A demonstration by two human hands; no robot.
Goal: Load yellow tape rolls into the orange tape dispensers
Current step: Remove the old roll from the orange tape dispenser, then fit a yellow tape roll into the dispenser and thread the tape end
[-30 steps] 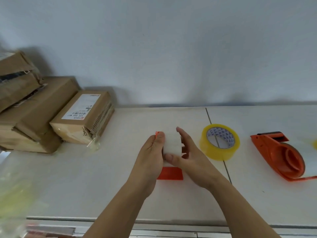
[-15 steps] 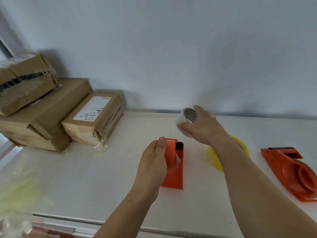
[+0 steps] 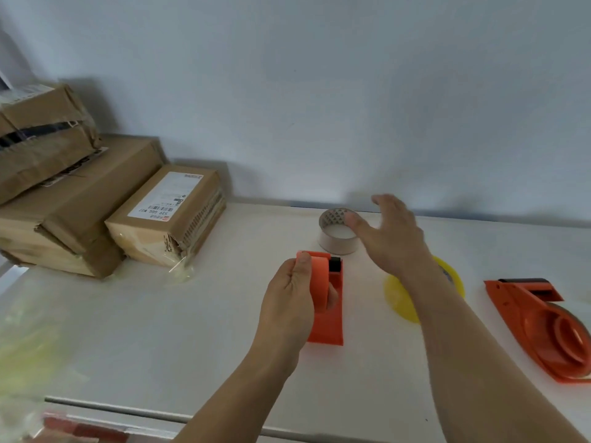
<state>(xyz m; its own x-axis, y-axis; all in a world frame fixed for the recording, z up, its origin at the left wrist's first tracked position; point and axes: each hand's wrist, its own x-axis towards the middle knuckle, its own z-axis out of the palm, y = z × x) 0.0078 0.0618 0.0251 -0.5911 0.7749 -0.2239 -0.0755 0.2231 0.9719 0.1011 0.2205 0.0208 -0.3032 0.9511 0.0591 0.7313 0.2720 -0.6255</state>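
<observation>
The orange tape dispenser [image 3: 326, 302] stands on the white table [image 3: 192, 330], gripped at its top by the left hand [image 3: 292, 302], fingers curled around its hub. Just behind it sits an empty cardboard tape core [image 3: 339, 233]. The right hand [image 3: 388, 238] hovers spread open beside the core, its forearm crossing over a yellow tape roll [image 3: 403, 295]. A second orange dispenser [image 3: 543, 327] lies further right. Cardboard boxes [image 3: 96, 203] are stacked far left.
</observation>
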